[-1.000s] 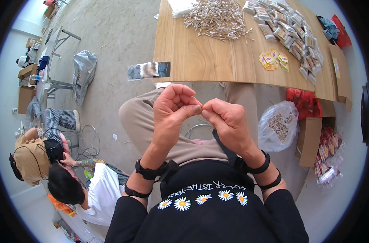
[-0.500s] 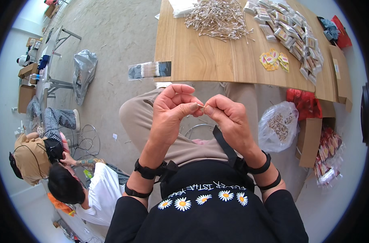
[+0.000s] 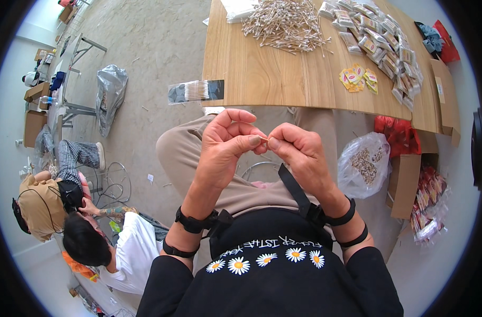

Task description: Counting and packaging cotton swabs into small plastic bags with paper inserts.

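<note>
Above my lap, just off the table's near edge, my left hand (image 3: 222, 150) and my right hand (image 3: 300, 149) meet fingertip to fingertip. Thumb and forefinger of each are pinched on a short, thin cotton swab (image 3: 264, 139), mostly hidden by the fingers. The other left fingers are loosely curled; those of the right fold into the palm. Beyond them, a neat row of cotton swabs (image 3: 196, 91) lies on a clear and dark patterned sleeve at the table's left corner. A loose heap of cotton swabs (image 3: 286, 26) spreads at the far side of the wooden table (image 3: 272, 79).
Filled swab packs (image 3: 381, 39) are piled at the table's right, beside small yellow cards (image 3: 357, 78). Right of my knees are a clear bag of swabs (image 3: 363, 168) and a cardboard box (image 3: 405, 185). At left, a co-worker (image 3: 111, 248) in white sits near a grey plastic bag (image 3: 111, 98).
My left hand has shifted very slightly, with its fingertips closer to the right ones. Less of the swab shows between them; all else looks the same.
</note>
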`<state>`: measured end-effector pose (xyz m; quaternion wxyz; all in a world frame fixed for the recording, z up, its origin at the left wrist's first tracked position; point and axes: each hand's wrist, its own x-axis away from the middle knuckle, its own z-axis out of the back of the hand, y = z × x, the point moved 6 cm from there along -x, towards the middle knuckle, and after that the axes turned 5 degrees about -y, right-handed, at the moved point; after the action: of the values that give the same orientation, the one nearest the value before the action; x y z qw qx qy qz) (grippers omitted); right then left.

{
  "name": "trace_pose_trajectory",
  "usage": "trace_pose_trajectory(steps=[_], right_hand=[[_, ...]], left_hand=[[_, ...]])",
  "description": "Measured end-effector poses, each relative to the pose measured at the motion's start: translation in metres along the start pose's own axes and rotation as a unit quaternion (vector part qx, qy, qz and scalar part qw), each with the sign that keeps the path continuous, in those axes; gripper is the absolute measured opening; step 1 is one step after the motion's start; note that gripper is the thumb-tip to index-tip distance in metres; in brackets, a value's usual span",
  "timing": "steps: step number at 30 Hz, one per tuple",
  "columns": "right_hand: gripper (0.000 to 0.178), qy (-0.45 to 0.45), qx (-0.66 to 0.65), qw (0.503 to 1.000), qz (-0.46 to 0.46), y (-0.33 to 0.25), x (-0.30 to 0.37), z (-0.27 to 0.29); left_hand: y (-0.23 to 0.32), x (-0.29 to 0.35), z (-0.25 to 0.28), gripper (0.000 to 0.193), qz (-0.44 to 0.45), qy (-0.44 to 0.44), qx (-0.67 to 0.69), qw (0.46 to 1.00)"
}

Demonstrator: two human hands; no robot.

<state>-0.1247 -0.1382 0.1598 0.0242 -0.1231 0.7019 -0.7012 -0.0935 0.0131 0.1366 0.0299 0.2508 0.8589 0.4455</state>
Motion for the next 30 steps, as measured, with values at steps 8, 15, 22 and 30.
trace_pose_trajectory(steps=[8, 15, 22, 30], right_hand=[[0.003, 0.0, 0.054, 0.995, 0.089, -0.009, 0.0, 0.0], [0.007, 0.002, 0.219, 0.949, 0.227, -0.024, 0.001, -0.001], [0.008, 0.056, 0.052, 0.987, 0.141, -0.007, 0.001, 0.001], [0.007, -0.018, 0.1, 0.975, 0.198, -0.02, -0.001, 0.001]], left_hand=[[-0.002, 0.0, 0.002, 0.032, 0.018, -0.013, 0.03, 0.999], [-0.008, 0.0, 0.007, 0.033, 0.046, -0.015, 0.054, 0.997], [-0.008, -0.002, 0.007, 0.033, 0.054, -0.011, 0.066, 0.996], [-0.016, 0.0, 0.01, 0.034, 0.086, -0.034, 0.127, 0.988]])
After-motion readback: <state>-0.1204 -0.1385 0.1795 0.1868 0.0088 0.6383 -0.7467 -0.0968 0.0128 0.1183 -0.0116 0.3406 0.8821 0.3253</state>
